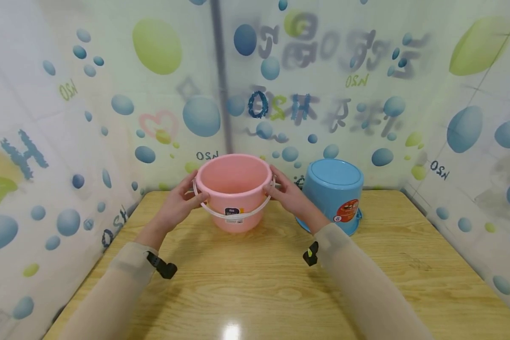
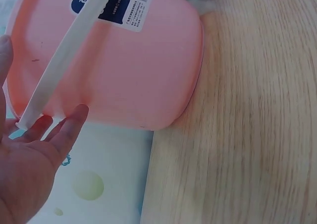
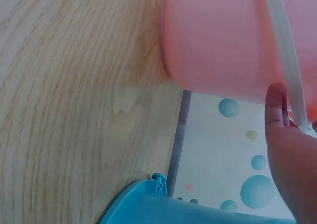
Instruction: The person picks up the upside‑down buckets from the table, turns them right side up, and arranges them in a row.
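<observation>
Head view: a round pink plastic bucket [image 1: 233, 200] is being gripped by the left hand [image 1: 179, 202] at nine o'clock and the right hand [image 1: 292, 196] at three o'clock.

The pink bucket [image 2: 129, 75] is smooth, softly glossy plastic, its handle [image 2: 63, 55] plastic too; the blue bucket [image 1: 327, 196] at right is smooth plastic. The wood-grained worktop [image 1: 246, 274] shines at the near side. The sleeves [image 1: 365, 281] look like matt cloth.
</observation>
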Tool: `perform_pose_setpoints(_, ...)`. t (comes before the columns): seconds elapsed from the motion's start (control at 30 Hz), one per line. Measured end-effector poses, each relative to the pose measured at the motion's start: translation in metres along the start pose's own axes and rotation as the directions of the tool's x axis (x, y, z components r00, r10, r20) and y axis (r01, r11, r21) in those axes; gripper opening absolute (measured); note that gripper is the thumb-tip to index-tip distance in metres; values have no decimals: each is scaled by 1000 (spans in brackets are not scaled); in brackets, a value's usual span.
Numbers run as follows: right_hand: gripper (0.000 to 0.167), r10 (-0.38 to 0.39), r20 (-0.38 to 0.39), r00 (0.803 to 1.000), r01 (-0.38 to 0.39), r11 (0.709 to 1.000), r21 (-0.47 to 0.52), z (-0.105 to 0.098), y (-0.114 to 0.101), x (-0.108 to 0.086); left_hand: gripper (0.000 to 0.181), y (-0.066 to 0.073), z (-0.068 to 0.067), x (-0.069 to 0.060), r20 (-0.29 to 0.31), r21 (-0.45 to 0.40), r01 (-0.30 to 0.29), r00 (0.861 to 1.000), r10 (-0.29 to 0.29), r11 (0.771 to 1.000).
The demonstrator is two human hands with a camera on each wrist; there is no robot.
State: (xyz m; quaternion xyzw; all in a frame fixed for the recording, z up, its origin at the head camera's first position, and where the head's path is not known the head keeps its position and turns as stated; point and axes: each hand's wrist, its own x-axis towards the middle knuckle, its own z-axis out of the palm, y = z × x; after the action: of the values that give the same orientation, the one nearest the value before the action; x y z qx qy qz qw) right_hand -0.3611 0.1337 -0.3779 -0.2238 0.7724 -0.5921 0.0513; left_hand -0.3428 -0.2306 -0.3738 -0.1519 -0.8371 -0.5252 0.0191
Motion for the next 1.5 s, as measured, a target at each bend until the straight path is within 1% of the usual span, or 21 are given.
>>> perform_pose_setpoints(0.13,82,13,-19,1000,-13,1000,-14,2,0,4,95,0,-1,2,0,-21,18,1000,-18,1000)
perform_pose_setpoints(0.3,82,10,-21,1000,-10,1000,7,4,1,10,95,-2,-3,5,2,-48,24,1000,-24,999)
perform_pose_setpoints(0.47,83,23,-26,999,-23,1000,4,5,3,12,94,-4,-3,6,1,-52,28,1000,-28,998)
perform_pose_setpoints(0.77,80,21,-16,1000,-21,1000,5,5,6,15,94,-5,-3,7,7,-43,42,999,-42,998)
perform_pose_setpoints(1.0,82,41,-27,999,-42,999,-12,4,5,13,100,-7,-3,8,9,-49,64,998,-63,997)
perform_pose_setpoints(1.1,85,59,-47,997,-60,998,-18,5,4,10,101,-7,-3,7,13,-62,67,998,-66,996)
perform_pose_setpoints(1.27,94,102,-115,988,-108,993,-46,4,-1,-2,99,-4,-7,1,11,-81,49,999,-48,996)
perform_pose_setpoints(1.37,96,103,-132,986,-112,992,-61,3,-7,-12,97,-2,-11,-6,2,-63,38,999,-38,997)
perform_pose_setpoints(1.5,93,73,-117,990,-83,993,-84,-1,-15,-31,93,0,-17,-20,2,-2,14,1000,-14,1000)
